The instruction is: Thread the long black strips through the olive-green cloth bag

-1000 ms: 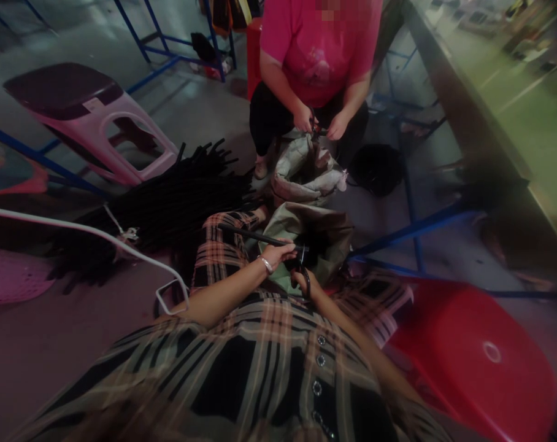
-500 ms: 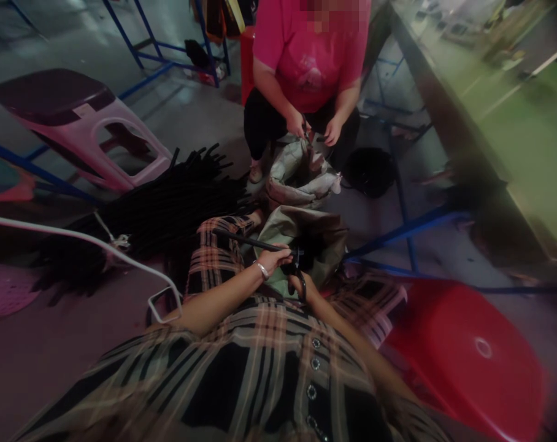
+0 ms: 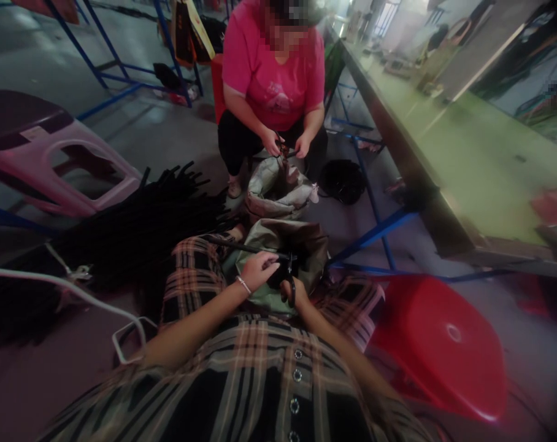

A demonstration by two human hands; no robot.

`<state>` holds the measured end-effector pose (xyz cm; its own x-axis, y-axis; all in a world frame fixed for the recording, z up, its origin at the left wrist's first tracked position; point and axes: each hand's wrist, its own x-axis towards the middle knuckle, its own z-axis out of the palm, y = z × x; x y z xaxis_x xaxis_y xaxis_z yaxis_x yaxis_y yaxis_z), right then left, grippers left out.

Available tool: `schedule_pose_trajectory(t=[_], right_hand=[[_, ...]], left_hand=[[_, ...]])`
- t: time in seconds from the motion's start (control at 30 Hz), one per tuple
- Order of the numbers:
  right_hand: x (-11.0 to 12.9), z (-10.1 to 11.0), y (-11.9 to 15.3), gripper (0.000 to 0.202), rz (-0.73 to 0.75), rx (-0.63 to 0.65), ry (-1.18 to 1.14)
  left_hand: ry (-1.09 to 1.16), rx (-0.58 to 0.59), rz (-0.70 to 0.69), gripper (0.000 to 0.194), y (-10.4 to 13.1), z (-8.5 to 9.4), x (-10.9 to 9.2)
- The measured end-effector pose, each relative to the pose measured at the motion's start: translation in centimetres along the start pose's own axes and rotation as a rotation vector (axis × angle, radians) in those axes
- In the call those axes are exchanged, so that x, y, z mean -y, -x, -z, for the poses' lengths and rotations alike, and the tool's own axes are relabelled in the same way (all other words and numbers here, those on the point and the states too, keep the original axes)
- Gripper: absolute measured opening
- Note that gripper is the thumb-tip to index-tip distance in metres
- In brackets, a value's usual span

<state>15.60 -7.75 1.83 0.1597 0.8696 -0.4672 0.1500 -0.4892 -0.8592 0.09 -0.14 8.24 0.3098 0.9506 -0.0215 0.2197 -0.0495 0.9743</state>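
My left hand [image 3: 259,270] is closed around a thin black tube [image 3: 235,245], which stretches away to the left over my knee. In my right hand [image 3: 299,293] is a pair of black-handled scissors [image 3: 291,287], their blades up against the tube's right end. Whether the blades are parted is too small to tell. Both hands are over an open greenish-grey sack [image 3: 313,236] between my knees, with dark contents inside. Left of my knee lies a large bundle of similar black tubes [image 3: 145,212] on the floor.
A co-worker in a pink shirt [image 3: 273,80] sits opposite, both hands over a pale rolled-rim sack [image 3: 260,187]. A red stool [image 3: 448,344] stands at right, below a long green-topped table [image 3: 448,166]. At left are a pink stool [image 3: 76,166] and a white cable [image 3: 76,284].
The view has swung to the right and up, so everything appears farther left. My left hand is a little farther from the scissors. The co-worker's hands remain above the pale sack.
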Motion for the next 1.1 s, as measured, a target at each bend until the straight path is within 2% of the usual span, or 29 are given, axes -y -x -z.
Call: schedule_pose_trajectory(t=[0.03,0.1,0.2,0.3,0.37,0.43,0.6,0.83,1.1], right_hand=[[0.1,0.0,0.1,0.016,0.002,0.012,-0.004],[0.0,-0.1,0.3,0.018,0.033,0.036,0.0],[-0.5,-0.1,0.4,0.022,0.145,0.056,0.031],[-1.1,-0.1,0.4,0.026,0.201,0.09,0.044],[-1.3,0.0,0.3,0.028,0.213,0.098,0.055],[-1.4,0.1,0.3,0.027,0.222,0.094,0.08],[-1.1,0.1,0.3,0.025,0.21,0.103,0.082],[-0.9,-0.5,0.9,0.024,0.119,0.061,0.048],[-1.7,-0.5,0.3,0.024,0.2,0.176,0.061]], left_hand=[[-0.113,-0.021,-0.12,0.027,-0.2,0.3,-0.6],[-0.381,-0.014,-0.24,0.032,-0.7,0.9,-1.4],[-0.8,0.056,-0.301,0.031,-1.3,1.4,-1.8],[-1.01,0.201,-0.314,0.026,-1.6,1.4,-1.3],[-1.034,0.307,-0.261,0.027,-1.7,1.2,-0.9],[-1.022,0.35,-0.22,0.029,-1.8,1.0,-0.7],[-1.021,0.354,-0.195,0.032,-2.1,0.7,-1.5],[-1.006,0.435,-0.107,0.028,-2.5,1.1,-1.9],[-1.055,0.471,-0.081,0.029,-1.9,1.0,-1.6]])
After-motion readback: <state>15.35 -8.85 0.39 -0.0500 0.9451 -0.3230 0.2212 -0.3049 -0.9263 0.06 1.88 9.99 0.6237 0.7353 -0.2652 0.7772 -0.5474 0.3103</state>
